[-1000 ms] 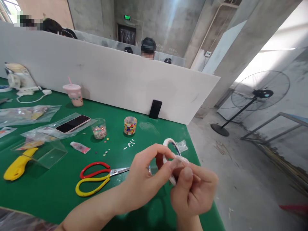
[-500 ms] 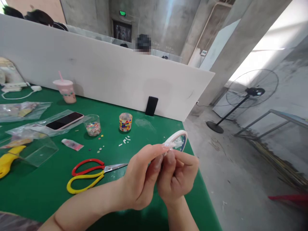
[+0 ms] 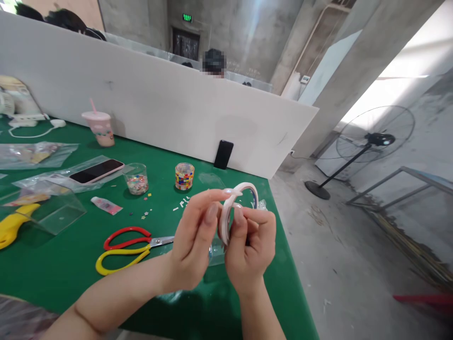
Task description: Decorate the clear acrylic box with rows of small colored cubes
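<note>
Both hands are raised over the near right part of the green table, around a roll of white tape [image 3: 225,222] held on edge. My right hand [image 3: 251,248] grips its near side, with the thumb at the ring's inner edge and the fingers curled. My left hand [image 3: 193,238] is closed at the left of the roll. Its index finger reaches over the top of the tape, and the thumb is bent beside it. The left hand's other fingertips are partly hidden. Red-and-yellow-handled scissors [image 3: 122,252] lie left of my left wrist, their tips behind it.
A clear cup of colourful bits [image 3: 137,182], a multicoloured roll of tape [image 3: 184,177] and white scraps [image 3: 182,203] lie beyond. A black phone [image 3: 223,154] leans on the white partition [image 3: 170,104]. Leftward are a pink-rimmed phone [image 3: 97,171], small tube [image 3: 106,206], clear box [image 3: 58,217] and pink drink cup [image 3: 101,130].
Both hands have shifted left and moved apart a little. The tape roll came left and turned, showing more of its ring. A clear plastic piece now shows on the table behind the hands.
</note>
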A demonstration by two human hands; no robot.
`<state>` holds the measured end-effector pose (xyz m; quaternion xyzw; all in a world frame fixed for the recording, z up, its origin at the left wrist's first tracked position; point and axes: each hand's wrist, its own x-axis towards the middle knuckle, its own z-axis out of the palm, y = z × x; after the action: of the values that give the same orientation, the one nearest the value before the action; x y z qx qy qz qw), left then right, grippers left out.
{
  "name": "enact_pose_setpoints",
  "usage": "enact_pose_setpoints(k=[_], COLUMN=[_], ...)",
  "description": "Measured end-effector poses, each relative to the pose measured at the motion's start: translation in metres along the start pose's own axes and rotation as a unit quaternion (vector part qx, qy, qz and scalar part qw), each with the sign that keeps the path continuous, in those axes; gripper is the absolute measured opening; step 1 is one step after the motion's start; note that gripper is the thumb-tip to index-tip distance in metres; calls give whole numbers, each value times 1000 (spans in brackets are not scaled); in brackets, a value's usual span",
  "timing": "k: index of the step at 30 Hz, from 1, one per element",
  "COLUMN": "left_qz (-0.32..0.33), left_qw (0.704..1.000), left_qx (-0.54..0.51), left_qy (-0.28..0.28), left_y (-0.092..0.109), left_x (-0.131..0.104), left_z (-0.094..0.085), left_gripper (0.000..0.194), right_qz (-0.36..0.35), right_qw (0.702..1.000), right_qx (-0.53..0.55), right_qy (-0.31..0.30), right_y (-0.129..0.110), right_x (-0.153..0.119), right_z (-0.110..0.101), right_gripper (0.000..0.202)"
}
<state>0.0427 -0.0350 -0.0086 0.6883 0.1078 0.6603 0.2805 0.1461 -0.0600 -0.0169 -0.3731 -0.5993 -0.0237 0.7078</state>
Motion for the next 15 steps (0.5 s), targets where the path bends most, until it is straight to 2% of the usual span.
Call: enact_pose_setpoints(k=[4, 9, 11, 15], left_qz=[-13, -71, -93, -126], left_qw=[999, 991, 988, 983], left_qx=[-7, -39, -51, -64], left_qy=[-28, -106, -110, -116], left_y=[-3, -3, -2, 0], left_x=[5, 17, 18, 17], left_z=[-6, -22, -24, -21], left_gripper=[30, 34, 34, 21], right_qz=[3, -8, -8, -5], right_qw=[1000, 999, 999, 999], right_qx=[-11, -18, -16, -20], right_qy=[-3, 37, 35, 38], right_y=[4, 10, 9, 6], right_x=[0, 1, 2, 3], right_z=[0, 4, 4, 3], right_gripper=[16, 16, 16, 16])
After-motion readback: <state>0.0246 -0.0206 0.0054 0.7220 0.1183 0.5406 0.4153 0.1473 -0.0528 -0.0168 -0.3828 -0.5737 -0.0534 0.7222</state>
